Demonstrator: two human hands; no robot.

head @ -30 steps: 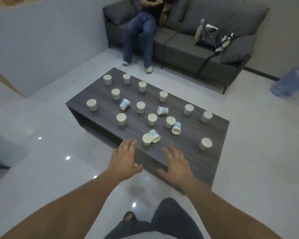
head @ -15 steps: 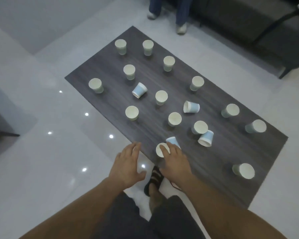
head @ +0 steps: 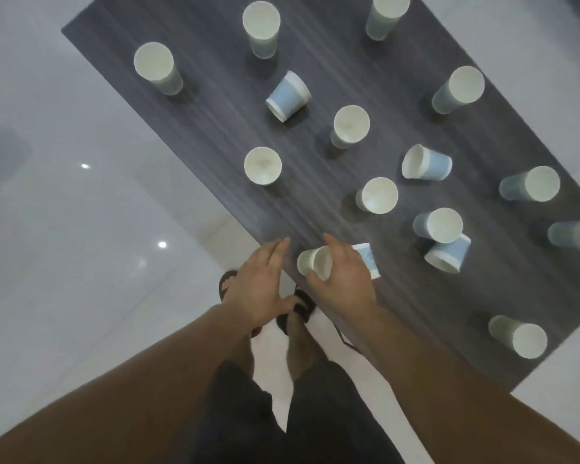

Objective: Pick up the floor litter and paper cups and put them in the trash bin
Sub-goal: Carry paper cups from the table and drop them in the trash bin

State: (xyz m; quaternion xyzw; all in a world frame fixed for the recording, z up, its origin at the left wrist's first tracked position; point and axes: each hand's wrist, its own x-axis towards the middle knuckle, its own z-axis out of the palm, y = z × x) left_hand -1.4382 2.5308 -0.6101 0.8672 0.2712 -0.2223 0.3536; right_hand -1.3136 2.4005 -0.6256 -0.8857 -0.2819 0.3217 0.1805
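Several pale paper cups stand or lie on the dark wooden coffee table. At the table's near edge my right hand wraps thumb and fingers around an upright paper cup. A blue cup on its side lies partly under that hand. My left hand hovers just left of the held cup, fingers straight and holding nothing. Other tipped blue cups lie at mid-table: one on the left, another on the right and a third nearer me. The trash bin is out of view.
Glossy white floor tiles spread to the left of the table. My sandalled feet stand right at the table's near edge. An upright cup sits near the table's right corner.
The camera has come closer and tilted down over the table. My right hand has closed around the upright cup at the near edge. My left hand has drifted toward it.
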